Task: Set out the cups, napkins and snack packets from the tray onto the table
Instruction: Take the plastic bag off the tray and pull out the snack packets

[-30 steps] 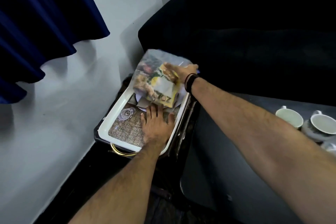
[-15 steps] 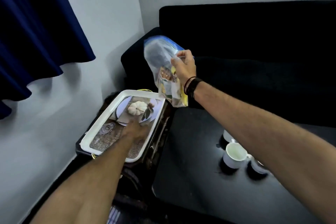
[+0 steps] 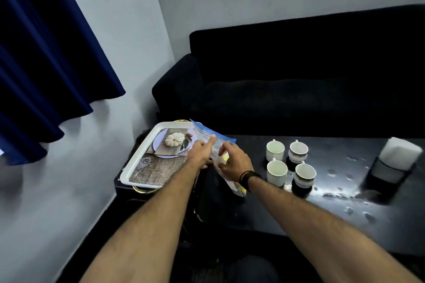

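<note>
Since half a second ago, you have brought the snack packet (image 3: 208, 139) down from mid-air to the left end of the black table (image 3: 322, 202), and your left hand (image 3: 199, 153) has left the tray's bed to meet it. Your left fingers (image 3: 212, 138) are stretched nearly straight, tips touching the packet's clear upper face near its blue seal. Your right hand (image 3: 233, 162) lies over the packet with fingers spread and bent; whether they pinch the plastic or only rest on it cannot be told. The white tray (image 3: 138, 157) sits just left of the table. Four white cups (image 3: 288, 162) stand on the table, right of the packet, and a napkin holder (image 3: 395, 161) stands farther right.
</note>
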`<control>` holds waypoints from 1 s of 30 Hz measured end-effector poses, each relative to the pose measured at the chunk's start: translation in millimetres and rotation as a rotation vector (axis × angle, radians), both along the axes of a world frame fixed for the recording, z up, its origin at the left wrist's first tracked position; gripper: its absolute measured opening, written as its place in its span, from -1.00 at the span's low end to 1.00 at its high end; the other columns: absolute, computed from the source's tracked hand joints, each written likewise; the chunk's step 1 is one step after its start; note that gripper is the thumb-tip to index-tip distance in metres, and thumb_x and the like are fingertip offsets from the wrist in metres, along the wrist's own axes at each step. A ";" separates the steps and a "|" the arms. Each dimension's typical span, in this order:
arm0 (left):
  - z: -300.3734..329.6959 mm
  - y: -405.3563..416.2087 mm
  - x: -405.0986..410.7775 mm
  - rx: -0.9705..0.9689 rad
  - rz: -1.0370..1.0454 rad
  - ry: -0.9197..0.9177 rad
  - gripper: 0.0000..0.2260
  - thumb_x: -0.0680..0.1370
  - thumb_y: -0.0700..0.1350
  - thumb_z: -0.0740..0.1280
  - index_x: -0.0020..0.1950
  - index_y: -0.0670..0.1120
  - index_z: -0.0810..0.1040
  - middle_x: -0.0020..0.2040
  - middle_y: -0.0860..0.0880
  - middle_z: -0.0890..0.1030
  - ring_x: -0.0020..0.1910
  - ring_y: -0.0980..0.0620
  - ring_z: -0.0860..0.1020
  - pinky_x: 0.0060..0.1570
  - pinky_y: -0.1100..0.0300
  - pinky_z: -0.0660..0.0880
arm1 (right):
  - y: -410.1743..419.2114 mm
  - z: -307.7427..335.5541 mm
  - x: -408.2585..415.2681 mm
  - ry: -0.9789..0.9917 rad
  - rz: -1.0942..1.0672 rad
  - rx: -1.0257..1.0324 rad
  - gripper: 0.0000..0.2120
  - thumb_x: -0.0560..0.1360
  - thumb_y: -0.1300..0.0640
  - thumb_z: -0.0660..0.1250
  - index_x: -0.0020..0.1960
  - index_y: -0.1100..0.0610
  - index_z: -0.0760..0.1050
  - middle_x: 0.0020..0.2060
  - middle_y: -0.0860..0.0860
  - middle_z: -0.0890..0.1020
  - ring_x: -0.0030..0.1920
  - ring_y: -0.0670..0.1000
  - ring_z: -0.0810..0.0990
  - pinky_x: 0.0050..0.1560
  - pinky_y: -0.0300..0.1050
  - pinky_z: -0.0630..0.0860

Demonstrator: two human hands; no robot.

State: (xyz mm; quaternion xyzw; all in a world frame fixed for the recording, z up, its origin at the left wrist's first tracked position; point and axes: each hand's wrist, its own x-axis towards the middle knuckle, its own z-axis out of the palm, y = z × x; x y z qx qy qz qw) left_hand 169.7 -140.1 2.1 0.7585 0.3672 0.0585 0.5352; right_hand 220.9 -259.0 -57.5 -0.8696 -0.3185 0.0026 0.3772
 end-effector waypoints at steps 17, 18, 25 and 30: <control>26.0 -51.5 -27.5 -0.019 0.113 -0.043 -0.71 0.44 -0.09 0.37 0.07 -0.23 0.63 -0.08 -0.18 0.68 -0.17 -0.10 0.61 -0.23 0.10 0.50 | -70.5 19.8 -51.1 -0.377 0.119 0.083 -0.55 0.44 -0.18 0.30 0.26 -0.09 0.28 0.04 -0.17 0.49 -0.23 -0.04 0.59 -0.32 -0.15 0.49; 27.1 -52.7 -27.8 -0.002 0.100 -0.058 -0.73 0.46 -0.08 0.38 0.06 -0.23 0.63 -0.07 -0.18 0.67 -0.12 -0.11 0.63 -0.13 0.07 0.53 | -75.1 24.4 -52.3 -0.353 0.086 0.145 -0.58 0.45 -0.24 0.29 0.20 -0.09 0.29 -0.01 -0.20 0.48 -0.24 -0.09 0.55 -0.32 -0.22 0.46; 25.3 -80.7 -41.1 -0.093 -0.090 -0.171 -0.82 0.58 -0.07 0.33 -0.04 -0.15 0.66 -0.24 -0.06 0.67 -0.33 0.03 0.66 -0.30 0.20 0.45 | -90.2 53.4 -44.2 0.285 -0.006 0.480 -0.72 0.42 -0.26 0.36 -0.13 -0.05 0.60 -0.22 -0.12 0.68 -0.16 -0.08 0.65 -0.22 -0.33 0.53; 14.7 -99.0 -49.2 -0.109 -0.157 -0.224 -0.77 0.62 0.00 0.28 -0.15 -0.05 0.63 -0.37 0.09 0.68 -0.36 0.18 0.67 -0.19 0.17 0.49 | -111.5 51.8 -39.3 0.323 -0.013 0.376 -0.80 0.40 -0.04 0.50 -0.04 0.04 0.66 -0.17 -0.08 0.72 -0.10 -0.10 0.69 -0.03 -0.20 0.61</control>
